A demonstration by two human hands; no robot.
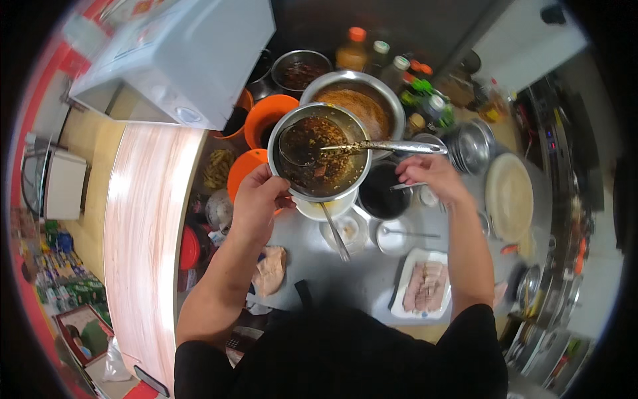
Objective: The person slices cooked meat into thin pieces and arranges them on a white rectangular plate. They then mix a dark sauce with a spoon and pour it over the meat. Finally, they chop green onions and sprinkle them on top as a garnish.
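Observation:
My left hand (pixel 261 192) grips the near-left rim of a steel bowl (pixel 279 172) with its thumb on the edge. Inside the bowl is a dark, oily sauce (pixel 331 172) with chopped bits. A steel ladle (pixel 394 146) lies in it, its handle crossing the rim to the right. My right hand (pixel 431 177), slightly blurred, is over the right side of a container of dark liquid (pixel 384 194), fingers curled. Beside those fingers is a thin metal utensil handle (pixel 401 187); whether they hold it is unclear. A white bowl (pixel 319 209) with a spoon (pixel 336 234) is partly hidden under the steel bowl.
Behind stand a larger steel basin of brown sauce (pixel 369 102), orange containers (pixel 266 112) and bottles (pixel 351 52). Nearer are a white dish with a spoon (pixel 396 244) and a tray of sliced meat (pixel 423 287). Stacked steel bowls (pixel 471 144) and a round board (pixel 509 197) sit right.

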